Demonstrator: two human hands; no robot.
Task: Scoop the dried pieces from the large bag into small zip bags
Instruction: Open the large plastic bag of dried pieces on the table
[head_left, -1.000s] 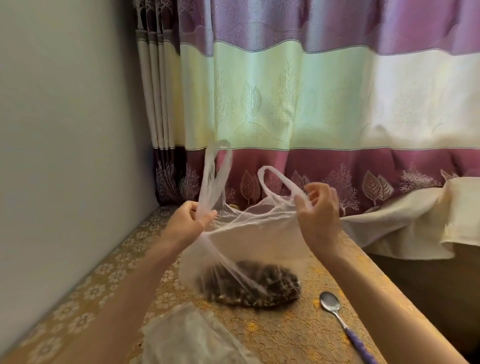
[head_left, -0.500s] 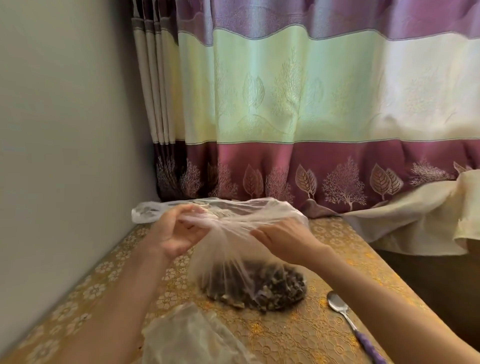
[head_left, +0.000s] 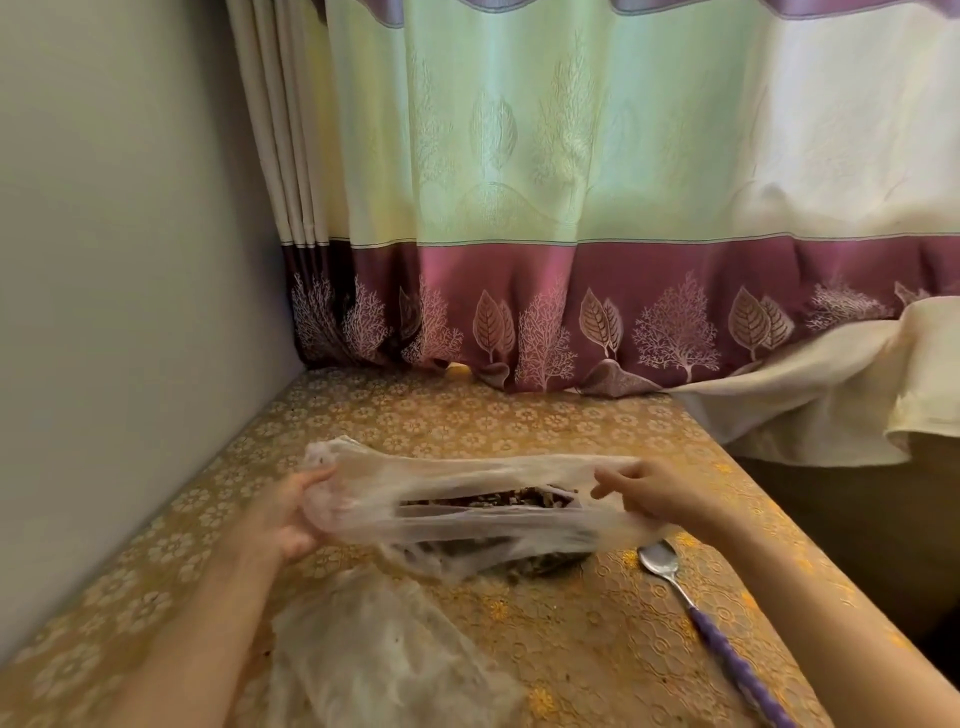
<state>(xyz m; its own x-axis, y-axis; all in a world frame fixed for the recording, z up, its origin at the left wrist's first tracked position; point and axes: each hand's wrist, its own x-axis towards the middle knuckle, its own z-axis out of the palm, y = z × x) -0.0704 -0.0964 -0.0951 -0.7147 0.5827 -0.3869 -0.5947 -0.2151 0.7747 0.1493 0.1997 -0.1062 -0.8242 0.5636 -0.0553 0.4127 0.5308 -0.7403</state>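
At the near edge of the desk (head_left: 597, 639), which is covered in a gold floral-patterned cloth, lies a crumpled heap of clear, thin plastic (head_left: 384, 660), probably the small zip bags, though that is too blurred to confirm. Just beyond it, toward the right edge, a metal spoon with a purple ribbed handle (head_left: 701, 618) lies untouched, bowl pointing away. In the middle of the desk sits the large, thin, translucent plastic bag (head_left: 467, 499), its mouth pulled wide and low so the dark dried pieces (head_left: 498, 501) show through the gap. The left hand (head_left: 283, 512) has its grip closed around the bag's bunched left rim; the right hand (head_left: 649, 499) pinches the right rim, its other fingers spread. To do this well, the rim should be rolled or folded down evenly so the mouth stays open alone, freeing the right hand for the spoon; pulling harder risks tearing the film. Compared with half a second ago, the mouth was gathered and twisted between hands close together; now the hands are well apart and the contents are exposed. Behind hangs a striped curtain (head_left: 571, 208).
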